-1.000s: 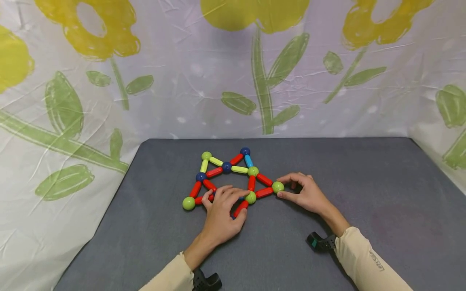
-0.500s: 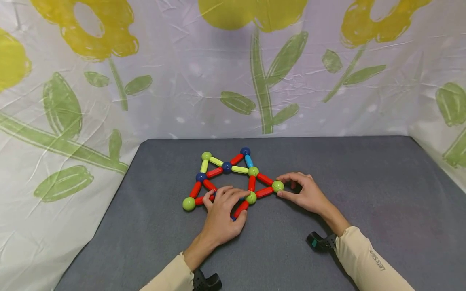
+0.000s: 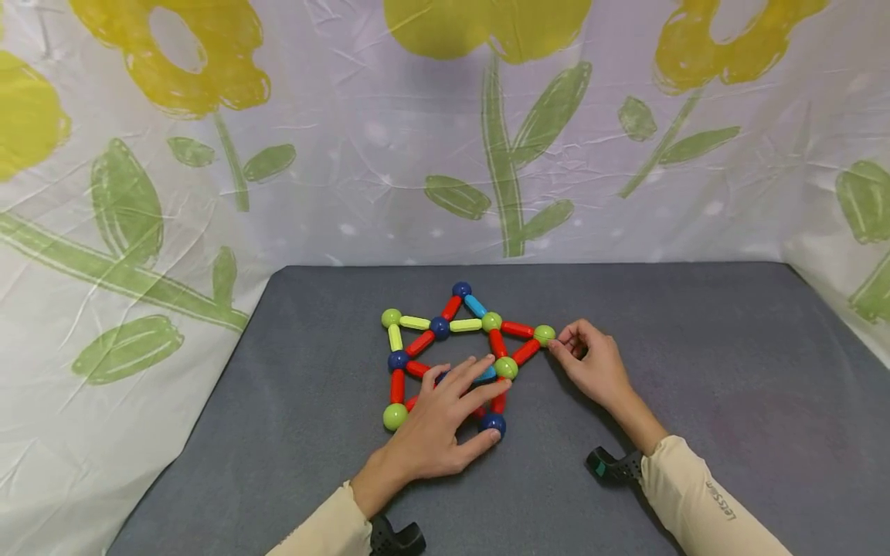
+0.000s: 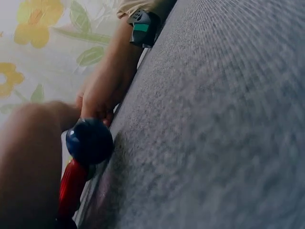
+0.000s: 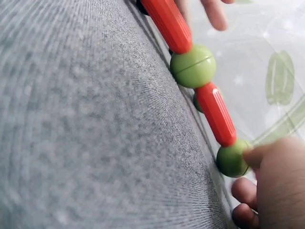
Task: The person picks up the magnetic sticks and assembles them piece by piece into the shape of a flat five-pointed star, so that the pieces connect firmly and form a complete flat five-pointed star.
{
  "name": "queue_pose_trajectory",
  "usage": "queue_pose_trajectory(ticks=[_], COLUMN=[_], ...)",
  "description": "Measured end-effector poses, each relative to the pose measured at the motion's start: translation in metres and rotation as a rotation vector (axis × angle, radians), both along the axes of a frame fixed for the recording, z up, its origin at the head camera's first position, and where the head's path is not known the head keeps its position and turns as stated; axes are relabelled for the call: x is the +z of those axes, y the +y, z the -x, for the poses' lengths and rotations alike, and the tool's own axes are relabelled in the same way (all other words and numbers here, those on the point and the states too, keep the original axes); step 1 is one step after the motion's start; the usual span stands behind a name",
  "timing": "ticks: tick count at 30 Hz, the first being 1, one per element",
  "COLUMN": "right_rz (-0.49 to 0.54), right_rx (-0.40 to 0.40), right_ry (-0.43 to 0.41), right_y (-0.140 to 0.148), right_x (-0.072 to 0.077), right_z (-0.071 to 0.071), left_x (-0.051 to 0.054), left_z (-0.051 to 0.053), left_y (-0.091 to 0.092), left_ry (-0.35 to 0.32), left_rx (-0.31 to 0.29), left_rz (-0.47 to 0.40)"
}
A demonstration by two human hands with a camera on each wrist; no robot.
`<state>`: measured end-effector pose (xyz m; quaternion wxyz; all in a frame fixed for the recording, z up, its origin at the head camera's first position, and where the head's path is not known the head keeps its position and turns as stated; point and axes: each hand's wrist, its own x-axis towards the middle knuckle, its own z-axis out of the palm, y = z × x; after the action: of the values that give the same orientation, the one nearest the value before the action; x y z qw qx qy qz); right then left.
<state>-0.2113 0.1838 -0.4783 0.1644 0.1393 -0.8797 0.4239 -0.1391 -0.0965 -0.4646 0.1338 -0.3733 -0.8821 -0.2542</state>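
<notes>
A flat star-like frame of magnetic balls and rods lies on the dark grey table (image 3: 278, 463). My left hand (image 3: 438, 425) spreads over its near part, fingers on the rods, hiding some pieces. Its thumb touches a dark blue ball (image 3: 494, 425), which a red rod (image 4: 72, 188) joins in the left wrist view. At the frame's right tip, my right hand (image 3: 596, 367) pinches a green ball (image 3: 545, 335) with thumb and fingertips. Two red rods (image 3: 518, 329) meet at that ball, one visibly leading to another green ball (image 5: 193, 66) in the right wrist view.
The frame's far tip is a dark blue ball (image 3: 462, 290); green balls (image 3: 392, 318) mark its left corners. Behind the table hangs a pale cloth (image 3: 334, 154) with painted flowers. Each wrist wears a black camera (image 3: 612, 463).
The frame has turned anticlockwise, its right tip moving away and rightward. My right hand has shifted with the green ball. The left hand's fingers have spread rightward, revealing the near blue ball.
</notes>
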Motion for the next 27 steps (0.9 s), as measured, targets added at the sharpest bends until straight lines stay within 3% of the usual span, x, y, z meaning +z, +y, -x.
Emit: queue_pose_trajectory(ticks=[3, 7, 10, 13, 16, 19, 22, 25, 27], right_rz=[-0.036, -0.151, -0.229, -0.258, -0.281, -0.32, -0.288, -0.163, -0.082], right_rx=[0.036, 0.09, 0.126, 0.171, 0.23, 0.267, 0.277, 0.242, 0.193], right_ry=[-0.023, -0.042, -0.048, -0.071, -0.12, -0.144, -0.123, -0.068, -0.019], right_y=[-0.003, -0.007, -0.01, -0.015, -0.025, -0.036, -0.04, -0.035, -0.029], right_x=[0.001, 0.001, 0.001, 0.003, 0.005, 0.006, 0.005, 0.003, 0.001], right_z=[-0.003, -0.007, -0.01, -0.016, -0.025, -0.032, -0.034, -0.03, -0.026], left_x=[0.007, 0.019, 0.022, 0.017, 0.009, 0.004, 0.002, 0.003, 0.006], left_z=[0.001, 0.006, 0.011, 0.016, 0.019, 0.019, 0.016, 0.01, 0.005], left_y=[-0.004, -0.015, -0.027, -0.036, -0.039, -0.034, -0.026, -0.017, -0.011], left_ry=[0.083, 0.152, 0.079, -0.054, -0.172, -0.224, -0.223, -0.191, -0.181], left_rx=[0.052, 0.247, 0.42, 0.503, 0.494, 0.464, 0.443, 0.405, 0.348], left_rz=[-0.045, -0.079, -0.034, 0.031, 0.031, -0.006, 0.003, 0.072, 0.122])
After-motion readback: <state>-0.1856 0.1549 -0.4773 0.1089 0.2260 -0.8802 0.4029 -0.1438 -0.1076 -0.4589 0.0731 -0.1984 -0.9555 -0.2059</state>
